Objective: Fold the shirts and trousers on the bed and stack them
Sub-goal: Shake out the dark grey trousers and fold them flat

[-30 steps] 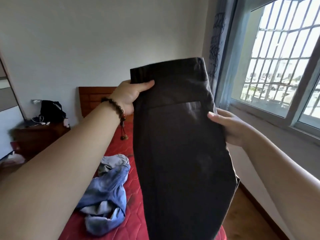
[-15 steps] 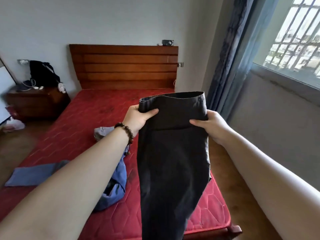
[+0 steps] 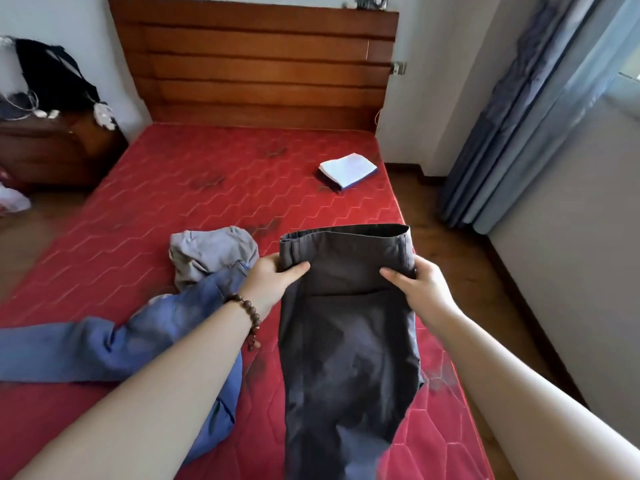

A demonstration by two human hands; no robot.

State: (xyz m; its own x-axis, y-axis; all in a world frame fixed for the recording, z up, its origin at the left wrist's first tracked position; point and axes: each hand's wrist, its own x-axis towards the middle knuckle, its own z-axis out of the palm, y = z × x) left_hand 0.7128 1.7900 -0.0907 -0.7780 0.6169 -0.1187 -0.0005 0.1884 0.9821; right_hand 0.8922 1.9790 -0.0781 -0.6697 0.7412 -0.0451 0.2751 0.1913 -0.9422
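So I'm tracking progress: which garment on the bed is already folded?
The small white-and-blue garment near the headboard, a neat flat rectangle; the grey garment and blue garment lie crumpled.

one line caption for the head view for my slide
Both hands hold dark grey trousers by the waistband over the red mattress.

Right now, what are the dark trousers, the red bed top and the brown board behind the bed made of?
Dark grey trousers: matte woven cloth, probably cotton; they hang in soft folds. Red quilted mattress: slightly shiny fabric with a stitched hexagon pattern. Brown slatted headboard: looks like varnished wood, with grain and gloss.
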